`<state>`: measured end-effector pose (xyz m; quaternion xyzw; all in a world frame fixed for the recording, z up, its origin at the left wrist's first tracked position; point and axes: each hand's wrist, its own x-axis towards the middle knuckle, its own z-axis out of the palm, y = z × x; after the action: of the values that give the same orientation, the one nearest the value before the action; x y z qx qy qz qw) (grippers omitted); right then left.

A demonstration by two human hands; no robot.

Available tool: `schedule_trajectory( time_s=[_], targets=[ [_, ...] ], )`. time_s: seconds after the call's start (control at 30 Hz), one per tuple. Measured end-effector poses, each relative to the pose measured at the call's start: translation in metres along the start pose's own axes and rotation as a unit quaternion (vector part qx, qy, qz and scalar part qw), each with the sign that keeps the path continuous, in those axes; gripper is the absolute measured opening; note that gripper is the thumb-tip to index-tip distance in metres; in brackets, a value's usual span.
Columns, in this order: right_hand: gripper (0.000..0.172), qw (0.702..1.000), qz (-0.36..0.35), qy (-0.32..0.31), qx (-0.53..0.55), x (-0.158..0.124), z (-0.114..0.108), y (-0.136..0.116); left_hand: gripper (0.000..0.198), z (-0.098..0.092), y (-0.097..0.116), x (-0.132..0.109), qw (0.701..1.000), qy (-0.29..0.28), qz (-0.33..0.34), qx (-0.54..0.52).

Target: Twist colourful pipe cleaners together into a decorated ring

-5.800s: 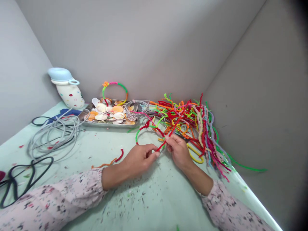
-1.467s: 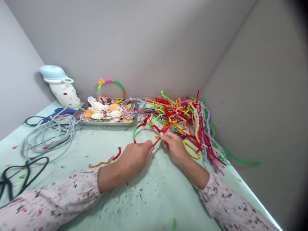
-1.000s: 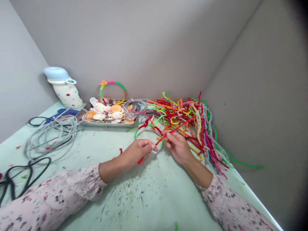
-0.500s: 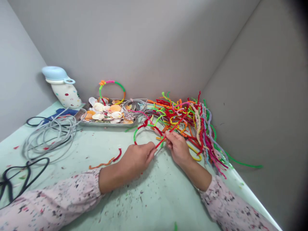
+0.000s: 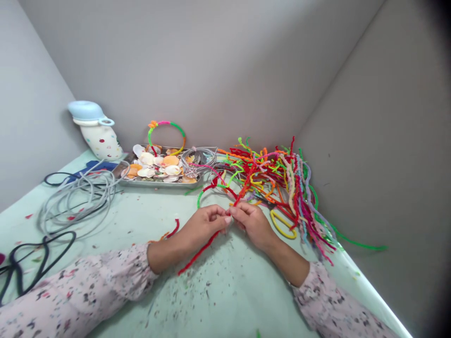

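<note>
My left hand (image 5: 202,227) and my right hand (image 5: 250,224) meet fingertip to fingertip over the pale green table (image 5: 218,291). Both pinch a red pipe cleaner (image 5: 199,253) whose free end trails down under my left wrist. They work it at the near side of a wire ring (image 5: 214,190) partly wrapped in green and red, which lies just behind my fingers. A tangled heap of pipe cleaners in many colours (image 5: 282,183) lies to the right of the ring, against the wall.
A metal tray of seashells (image 5: 158,169) sits at the back with a finished coloured ring (image 5: 167,134) standing behind it. A spotted bottle with a blue cap (image 5: 97,134) stands far left. Grey cable coils (image 5: 73,197), a black cord (image 5: 31,263), a yellow loop (image 5: 282,225) and fluff scraps lie around.
My hands have come closer together at the ring's near edge. The red pipe cleaner's free end now hangs longer below my left hand, down toward my wrist.
</note>
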<state>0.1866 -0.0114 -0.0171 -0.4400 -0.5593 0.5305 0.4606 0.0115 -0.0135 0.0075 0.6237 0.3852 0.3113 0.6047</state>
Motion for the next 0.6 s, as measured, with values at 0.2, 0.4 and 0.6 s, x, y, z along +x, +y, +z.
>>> schedule_trajectory(
  time_s=[0.2,0.4,0.6],
  targets=[
    [0.026,0.993,0.011,0.003,0.119,0.0025,-0.003,-0.0021,0.022,-0.0006,-0.002,0.001,0.997,-0.018,-0.047,-0.053],
    [0.025,0.993,0.018,0.0,0.118,0.0022,-0.0025,-0.0015,0.027,0.001,0.0017,-0.0015,0.998,-0.025,-0.038,-0.039],
    [0.027,0.995,-0.022,0.068,0.071,0.001,0.001,0.0002,0.021,0.0038,0.0009,-0.0011,1.0,0.01,-0.008,0.028]
  ],
)
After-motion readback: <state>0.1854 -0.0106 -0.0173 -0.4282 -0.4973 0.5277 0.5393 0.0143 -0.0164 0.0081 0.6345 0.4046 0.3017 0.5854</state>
